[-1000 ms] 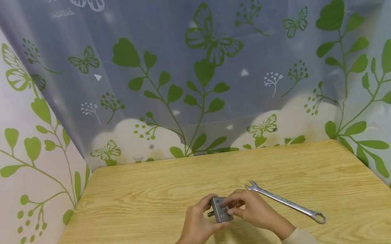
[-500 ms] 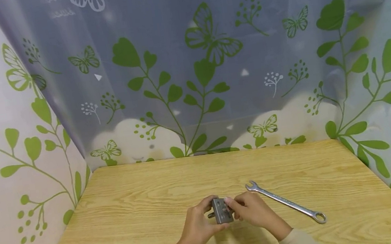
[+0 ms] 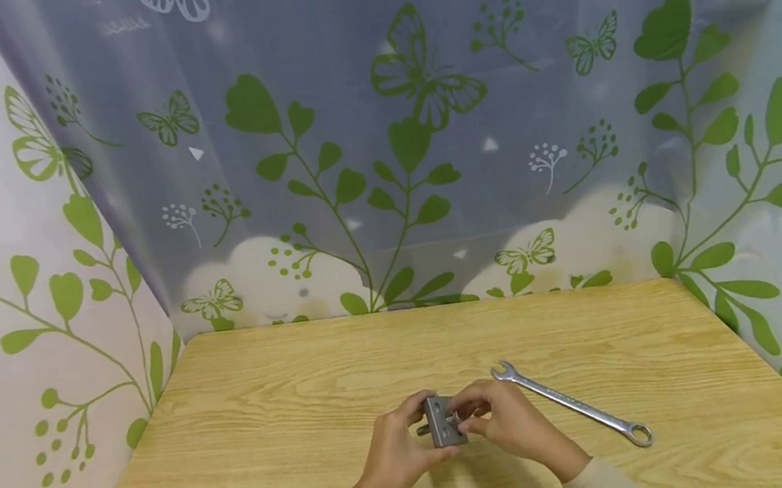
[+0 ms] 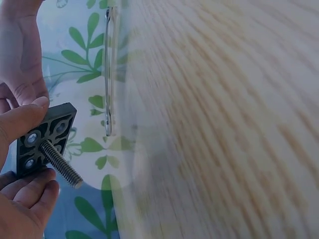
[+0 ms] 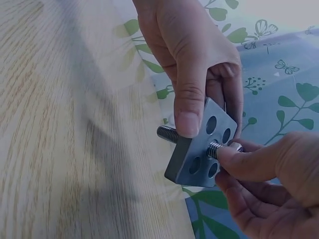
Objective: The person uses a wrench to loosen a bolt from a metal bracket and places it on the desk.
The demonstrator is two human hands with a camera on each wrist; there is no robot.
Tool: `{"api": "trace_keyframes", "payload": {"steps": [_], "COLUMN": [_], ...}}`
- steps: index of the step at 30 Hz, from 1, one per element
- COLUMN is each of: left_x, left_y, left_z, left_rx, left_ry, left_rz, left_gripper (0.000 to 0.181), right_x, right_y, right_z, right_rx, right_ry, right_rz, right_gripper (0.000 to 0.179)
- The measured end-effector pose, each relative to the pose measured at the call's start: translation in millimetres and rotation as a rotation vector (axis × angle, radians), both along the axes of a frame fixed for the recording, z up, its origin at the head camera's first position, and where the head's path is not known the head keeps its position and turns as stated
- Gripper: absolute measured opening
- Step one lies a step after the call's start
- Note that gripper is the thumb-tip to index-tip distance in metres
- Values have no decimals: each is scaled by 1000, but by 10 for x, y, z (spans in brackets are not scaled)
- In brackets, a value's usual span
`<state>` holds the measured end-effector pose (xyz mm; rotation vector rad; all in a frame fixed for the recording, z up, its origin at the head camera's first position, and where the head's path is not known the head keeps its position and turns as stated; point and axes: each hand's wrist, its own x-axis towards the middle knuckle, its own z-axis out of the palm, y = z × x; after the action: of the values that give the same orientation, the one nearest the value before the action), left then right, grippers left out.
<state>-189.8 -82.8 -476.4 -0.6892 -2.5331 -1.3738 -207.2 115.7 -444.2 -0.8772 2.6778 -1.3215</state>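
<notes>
A small grey rectangular block [image 3: 442,430] with several holes is gripped at its edges between the thumb and fingers of my left hand [image 3: 390,451]. Through its middle runs a threaded bolt [image 4: 63,166], its threaded end sticking well out of the face with dark recesses in the left wrist view. On the opposite, smooth face, my right hand [image 3: 512,421] pinches the bolt's other end between thumb and fingers. In the right wrist view, some thread and a shiny metal end [image 5: 237,146] show beside the right thumb. The fingers partly cover that end.
A combination wrench [image 3: 574,402] lies diagonally on the wood-grain table [image 3: 291,385], just right of my right hand. Behind the table hangs a curtain [image 3: 348,158] printed with leaves and butterflies, with similar printed sheets at both sides.
The right thumb and fingers have shifted round the bolt's end, first turned over with the thumb on top, now back near their earlier pose. The left hand and block stay nearly still.
</notes>
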Motion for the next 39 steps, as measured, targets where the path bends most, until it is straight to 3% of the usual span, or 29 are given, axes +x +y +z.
{"api": "trace_keyframes", "payload": {"steps": [9,15,21,27,32,36,39], "left_x": [-11,-13,-13,-13,-11,-17,-16], "left_y": [12,8,6,9,14,13,12], "left_z": [2,-1,-13,-12,-2,-10,-17], "left_rx": [13,15,-1,-7,-12,-7,-13], "left_ry": [8,8,9,16,11,5,5], "left_rz": [-11,-8,7,9,1,3,8], "left_gripper": [66,66,67,67,68,68,68], "right_x": [2,-4,-10,-28,-27,-23,-28], "right_y": [3,-11,-7,-2,-10,6,23], "right_z": [-3,-21,-29,-48,-47,-43,-58], "right_rx": [-14,4,33,49,42,23,-3], "right_ry": [11,32,-37,-93,-74,-41,-18], "right_rz": [-9,3,-50,-98,-89,-52,-17], "right_gripper": [25,38,32,42,34,17,17]}}
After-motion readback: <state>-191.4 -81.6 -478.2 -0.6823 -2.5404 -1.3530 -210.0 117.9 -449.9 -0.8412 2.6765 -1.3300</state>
